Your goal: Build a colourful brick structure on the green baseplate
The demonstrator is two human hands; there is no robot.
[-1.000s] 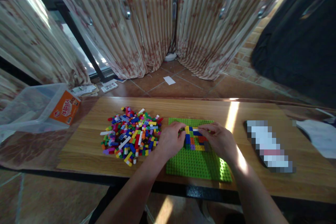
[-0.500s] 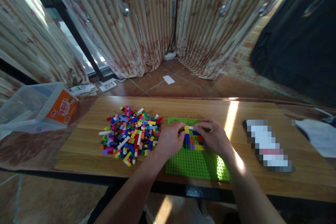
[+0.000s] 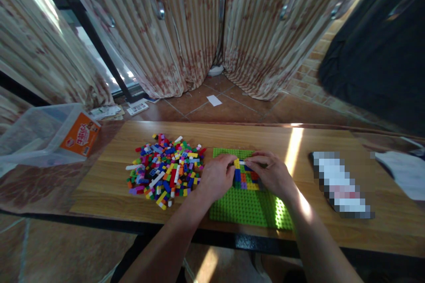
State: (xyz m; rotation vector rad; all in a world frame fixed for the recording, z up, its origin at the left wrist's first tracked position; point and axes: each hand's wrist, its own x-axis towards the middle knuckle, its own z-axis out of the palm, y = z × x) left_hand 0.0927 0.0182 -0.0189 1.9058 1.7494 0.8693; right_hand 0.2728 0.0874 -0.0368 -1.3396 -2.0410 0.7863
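A green studded baseplate (image 3: 247, 208) lies on the wooden table (image 3: 109, 185) in front of me. On its far half stands a small patch of stacked bricks (image 3: 246, 178) in blue, yellow, orange and purple. My left hand (image 3: 215, 176) rests curled on the plate at the build's left edge, fingertips pressed against it. My right hand (image 3: 269, 172) is curled over the build's right side and pinches a small white brick (image 3: 241, 162) at the top of the build. A heap of loose coloured bricks (image 3: 166, 169) lies just left of the plate.
A clear plastic tub (image 3: 40, 135) with an orange label stands at the table's far left end. A blurred flat object (image 3: 341, 185) lies to the right of the plate, and white paper (image 3: 400, 172) at the far right. Curtains (image 3: 186, 40) hang behind the table.
My right hand has shifted left across the build, and a small white brick now shows at its fingertips on the top row. My left hand has hardly moved.
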